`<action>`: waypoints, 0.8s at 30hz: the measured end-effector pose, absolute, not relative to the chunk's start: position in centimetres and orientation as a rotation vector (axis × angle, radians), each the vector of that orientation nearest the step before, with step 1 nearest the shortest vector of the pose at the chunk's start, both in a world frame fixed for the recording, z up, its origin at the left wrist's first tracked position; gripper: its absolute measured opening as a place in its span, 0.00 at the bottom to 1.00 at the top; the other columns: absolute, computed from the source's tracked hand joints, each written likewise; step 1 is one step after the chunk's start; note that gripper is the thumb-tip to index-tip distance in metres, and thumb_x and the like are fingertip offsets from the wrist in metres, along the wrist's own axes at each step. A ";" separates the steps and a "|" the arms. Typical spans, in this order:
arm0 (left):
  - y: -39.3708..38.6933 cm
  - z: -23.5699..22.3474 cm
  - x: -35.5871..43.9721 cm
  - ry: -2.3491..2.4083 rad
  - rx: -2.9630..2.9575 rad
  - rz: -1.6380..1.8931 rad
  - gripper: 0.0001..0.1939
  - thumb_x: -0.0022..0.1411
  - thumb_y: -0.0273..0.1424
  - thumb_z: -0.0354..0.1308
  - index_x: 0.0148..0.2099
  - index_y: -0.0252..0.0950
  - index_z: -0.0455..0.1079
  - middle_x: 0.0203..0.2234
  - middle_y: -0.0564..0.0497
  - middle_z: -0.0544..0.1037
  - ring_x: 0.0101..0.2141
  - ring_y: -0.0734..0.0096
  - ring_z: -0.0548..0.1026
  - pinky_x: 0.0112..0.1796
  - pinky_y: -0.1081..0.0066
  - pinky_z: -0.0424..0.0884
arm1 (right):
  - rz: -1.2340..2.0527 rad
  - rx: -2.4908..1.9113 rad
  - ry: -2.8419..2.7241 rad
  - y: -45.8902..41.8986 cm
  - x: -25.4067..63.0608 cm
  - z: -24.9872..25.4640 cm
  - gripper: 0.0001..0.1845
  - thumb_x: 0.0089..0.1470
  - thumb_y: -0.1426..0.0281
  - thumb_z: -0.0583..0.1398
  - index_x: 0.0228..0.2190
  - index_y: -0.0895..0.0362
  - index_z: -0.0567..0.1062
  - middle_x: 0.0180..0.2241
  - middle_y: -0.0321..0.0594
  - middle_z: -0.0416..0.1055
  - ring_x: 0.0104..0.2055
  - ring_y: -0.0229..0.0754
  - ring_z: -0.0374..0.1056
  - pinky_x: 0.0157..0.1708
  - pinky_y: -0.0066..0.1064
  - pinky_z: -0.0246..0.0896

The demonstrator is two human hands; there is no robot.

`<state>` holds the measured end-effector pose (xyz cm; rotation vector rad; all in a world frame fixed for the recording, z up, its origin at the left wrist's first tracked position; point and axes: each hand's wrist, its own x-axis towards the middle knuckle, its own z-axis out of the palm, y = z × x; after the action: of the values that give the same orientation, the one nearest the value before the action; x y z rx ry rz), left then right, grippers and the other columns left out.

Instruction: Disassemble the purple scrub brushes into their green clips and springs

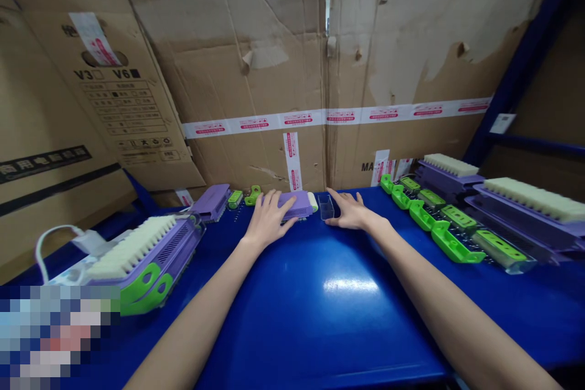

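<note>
Purple piece (299, 204), cream-ended, lay on the blue tabletop (292, 298) near the cardboard (247, 152); left hand (267, 219), fingers spread, over its left part. Just right, a clear box (326, 207); right hand (351, 210) at its right end, thumb and forefinger apart, contact unclear.

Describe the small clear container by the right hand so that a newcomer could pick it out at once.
Find the cardboard wall and the blue tabletop before it. Near the wall's foot, between the purple piece under the left hand and the right hand, is a small container. Unlike that purple piece, it is colourless and see-through.
</note>
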<state>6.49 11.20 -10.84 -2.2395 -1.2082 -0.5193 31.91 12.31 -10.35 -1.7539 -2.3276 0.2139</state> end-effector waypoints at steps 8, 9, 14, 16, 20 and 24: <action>11.2 -10.6 6.0 -1.420 -2.258 -0.503 0.29 0.62 0.50 0.48 0.62 0.47 0.58 0.53 0.39 0.66 0.53 0.46 0.64 0.47 0.52 0.63 | 0.228 -1.916 -2.265 12.8 33.4 -10.6 0.52 0.44 0.49 0.60 0.64 0.54 0.46 0.63 0.52 0.48 0.65 0.58 0.41 0.59 0.61 0.26; 11.2 -10.3 6.0 -1.437 -2.250 -0.510 0.30 0.61 0.52 0.47 0.62 0.47 0.58 0.50 0.39 0.68 0.50 0.47 0.66 0.46 0.53 0.64 | 0.234 -1.925 -2.260 12.9 33.4 -10.7 0.52 0.44 0.48 0.60 0.64 0.54 0.47 0.64 0.52 0.48 0.65 0.58 0.41 0.59 0.60 0.26; 10.8 -9.3 5.9 -1.549 -2.214 -0.502 0.37 0.54 0.59 0.49 0.60 0.45 0.62 0.38 0.41 0.71 0.41 0.50 0.69 0.41 0.56 0.65 | 0.231 -1.972 -2.236 12.9 33.2 -10.7 0.53 0.43 0.47 0.60 0.64 0.54 0.47 0.63 0.52 0.48 0.65 0.58 0.41 0.59 0.61 0.27; 10.8 -9.3 5.9 -1.592 -2.243 -0.501 0.35 0.56 0.57 0.49 0.59 0.43 0.62 0.40 0.41 0.71 0.41 0.51 0.69 0.41 0.57 0.65 | 0.226 -2.001 -2.227 12.8 33.1 -10.5 0.53 0.44 0.47 0.60 0.64 0.54 0.47 0.63 0.52 0.49 0.65 0.59 0.41 0.59 0.62 0.27; 10.8 -9.8 5.9 -1.582 -2.229 -0.533 0.34 0.58 0.52 0.52 0.61 0.38 0.59 0.43 0.40 0.70 0.44 0.51 0.68 0.42 0.58 0.64 | 0.195 -2.029 -2.230 12.6 33.2 -10.0 0.52 0.43 0.48 0.61 0.63 0.53 0.49 0.62 0.52 0.51 0.64 0.59 0.43 0.58 0.61 0.32; 11.0 -10.5 6.0 -1.424 -2.152 -0.521 0.37 0.55 0.43 0.59 0.62 0.32 0.55 0.47 0.36 0.67 0.45 0.48 0.65 0.43 0.56 0.63 | 0.149 -2.042 -2.266 12.7 33.7 -9.8 0.48 0.45 0.52 0.61 0.62 0.52 0.52 0.59 0.52 0.54 0.62 0.59 0.46 0.55 0.54 0.44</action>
<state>5.98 10.99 -10.48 -2.1519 -1.4242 -0.5211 33.72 12.68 -9.82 -2.0422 -2.2660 0.1490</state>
